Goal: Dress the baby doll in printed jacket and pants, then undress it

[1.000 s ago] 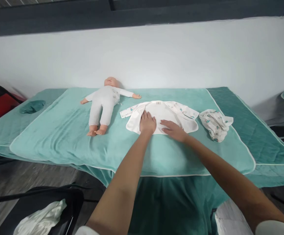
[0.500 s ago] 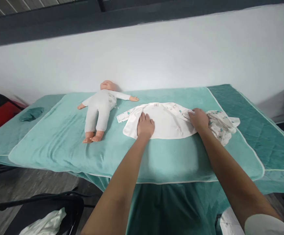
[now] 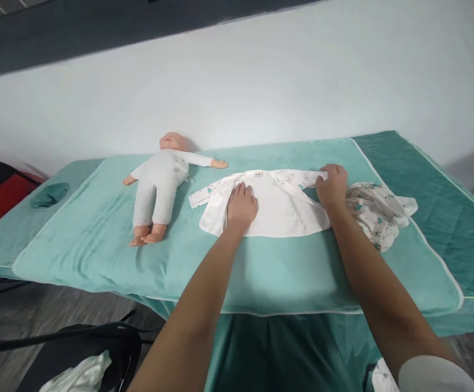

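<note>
Atop teal-towelled table point(image 3: 261, 283) against white wall point(image 3: 261, 81), left hand point(image 3: 241, 204) flat on baby shirt point(image 3: 280, 209), right hand point(image 3: 332, 185) clenched on it.

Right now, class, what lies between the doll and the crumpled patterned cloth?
In the head view, the white baby shirt, spread flat, with left hand and right hand on it.

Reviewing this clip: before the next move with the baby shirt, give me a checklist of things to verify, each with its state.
1. Left hand flat on the baby shirt: ok.
2. Right hand closed on the shirt's sleeve: ok.
3. Shirt body flat on the teal mat: ok.
4. Doll apart from the shirt: ok.
5. Printed cloth clear of the right hand: not ok, bunched against the wrist.
6. Sleeve under the right hand smoothed: cannot tell.
</note>
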Motion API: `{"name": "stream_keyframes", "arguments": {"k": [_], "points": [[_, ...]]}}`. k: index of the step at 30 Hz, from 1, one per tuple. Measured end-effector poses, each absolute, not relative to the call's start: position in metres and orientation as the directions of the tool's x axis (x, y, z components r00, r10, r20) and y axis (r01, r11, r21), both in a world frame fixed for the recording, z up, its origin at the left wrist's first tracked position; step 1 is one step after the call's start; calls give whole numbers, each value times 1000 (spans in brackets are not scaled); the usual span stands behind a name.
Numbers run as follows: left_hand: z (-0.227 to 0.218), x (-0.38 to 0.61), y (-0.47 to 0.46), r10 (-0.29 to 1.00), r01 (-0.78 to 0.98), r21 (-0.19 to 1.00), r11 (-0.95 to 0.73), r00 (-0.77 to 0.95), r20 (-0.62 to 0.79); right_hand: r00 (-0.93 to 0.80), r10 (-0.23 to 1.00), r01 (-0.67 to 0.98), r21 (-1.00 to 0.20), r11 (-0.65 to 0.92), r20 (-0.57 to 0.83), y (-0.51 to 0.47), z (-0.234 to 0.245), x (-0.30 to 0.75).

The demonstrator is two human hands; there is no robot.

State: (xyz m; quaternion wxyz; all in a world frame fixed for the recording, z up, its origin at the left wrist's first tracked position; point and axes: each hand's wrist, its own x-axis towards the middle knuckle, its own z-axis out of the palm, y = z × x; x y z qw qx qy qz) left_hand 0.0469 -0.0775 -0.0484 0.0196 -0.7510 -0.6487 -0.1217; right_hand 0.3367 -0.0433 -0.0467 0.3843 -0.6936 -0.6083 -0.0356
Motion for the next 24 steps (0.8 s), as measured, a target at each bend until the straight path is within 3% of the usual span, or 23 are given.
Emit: {"name": "stream_keyframes", "arguments": {"k": [6,12,17,24], "points": [[-50,48,-66,953,969,127,-211,175,247,152,912,896,-442,35,381,-42,-55,340],[-49,49,-65,953,966,152,-210,168,251,367,839,891,-410,-194,402,-47,-50,362],[-47,48,-66,955,965,164,-203,159,250,531,791,784,-531,-321,305,-47,-44,372],[-48,48,-66,954,965,169,-199,151,259,527,803,681,-704,-203,278,-44,-46,374]]}}
